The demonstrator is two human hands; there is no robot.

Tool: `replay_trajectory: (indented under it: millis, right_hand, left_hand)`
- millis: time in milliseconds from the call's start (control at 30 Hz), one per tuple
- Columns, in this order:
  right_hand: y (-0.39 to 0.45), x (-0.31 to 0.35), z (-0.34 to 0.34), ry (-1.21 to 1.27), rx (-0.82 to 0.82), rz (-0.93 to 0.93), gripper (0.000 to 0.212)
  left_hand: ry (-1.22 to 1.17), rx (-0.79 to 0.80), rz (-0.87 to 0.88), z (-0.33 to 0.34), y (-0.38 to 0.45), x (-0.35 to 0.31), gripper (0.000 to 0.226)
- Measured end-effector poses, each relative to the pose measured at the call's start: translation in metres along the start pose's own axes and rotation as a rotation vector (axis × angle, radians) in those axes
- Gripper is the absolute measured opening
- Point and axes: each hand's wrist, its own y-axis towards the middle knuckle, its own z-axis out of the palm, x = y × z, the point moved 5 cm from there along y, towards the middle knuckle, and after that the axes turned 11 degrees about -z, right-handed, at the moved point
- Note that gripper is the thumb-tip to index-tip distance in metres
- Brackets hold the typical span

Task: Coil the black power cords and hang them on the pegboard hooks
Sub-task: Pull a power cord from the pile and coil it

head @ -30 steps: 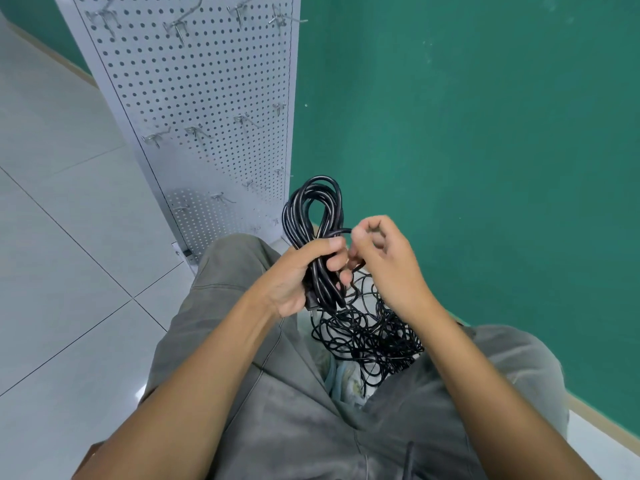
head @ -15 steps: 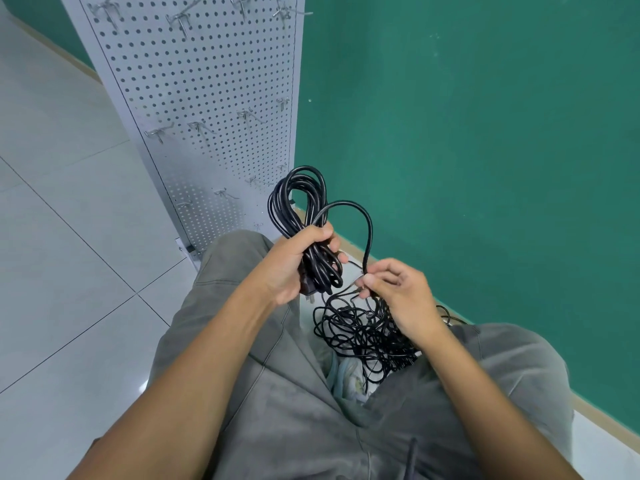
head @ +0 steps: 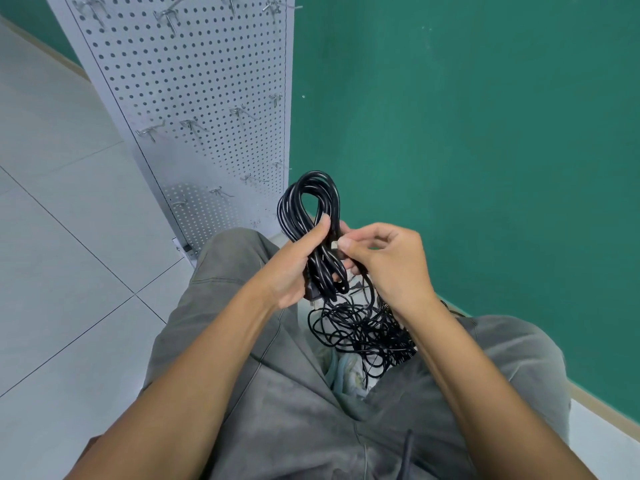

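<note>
Here my left hand (head: 294,268) clenches the coiled cord (head: 311,216) — my right hand (head: 388,265) pinches its strand at 3 o'clock.

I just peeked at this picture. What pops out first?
The coiled black cord in the middle, gripped by the left hand while the right hand pinches at it. Below lies a tangled pile of cords between the knees. Behind stands a white pegboard with bare hooks, against a green wall.
</note>
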Motion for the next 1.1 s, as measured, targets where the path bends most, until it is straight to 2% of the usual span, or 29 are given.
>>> replay_trajectory:
  millis: [200,300,400,467,600,700,800,867,967,1100]
  right_hand:
    - [0.005,-0.007,0.005,0.120,0.012,0.172,0.018]
    - [0.005,-0.014,0.007,0.093,0.080,0.231,0.033]
    - [0.006,-0.013,0.012,0.056,0.122,0.159,0.023]
    - [0.006,-0.016,0.015,0.003,0.150,0.106,0.019]
    - [0.003,-0.034,0.015,-0.071,0.263,0.075,0.031]
    - [0.000,-0.047,0.015,-0.143,0.349,0.060,0.042]
    - [-0.011,-0.071,0.013,-0.221,0.444,0.104,0.048]
    - [-0.019,-0.095,0.009,-0.264,0.509,0.156,0.045]
    - [-0.027,-0.115,-0.002,-0.404,0.582,0.162,0.026]
    - [-0.023,-0.118,-0.010,-0.475,0.537,0.082,0.018]
  left_hand:
    - [0.089,0.046,0.079,-0.003,0.001,0.000,0.042]
    - [0.081,-0.006,0.093,-0.007,0.004,0.003,0.036]
    - [0.027,-0.065,0.098,-0.009,0.008,0.004,0.031]
    - [-0.029,-0.050,0.114,-0.008,0.008,0.001,0.031]
    - [-0.089,-0.013,0.119,-0.013,0.007,-0.005,0.049]
    - [-0.182,-0.092,0.146,-0.018,0.006,-0.010,0.030]
    - [-0.378,-0.168,0.191,-0.024,0.003,-0.016,0.033]
    - [-0.481,-0.212,0.220,-0.033,0.000,-0.019,0.034]
    - [-0.564,-0.263,0.236,-0.039,-0.003,-0.021,0.034]
    - [-0.643,-0.328,0.254,-0.044,-0.001,-0.020,0.038]
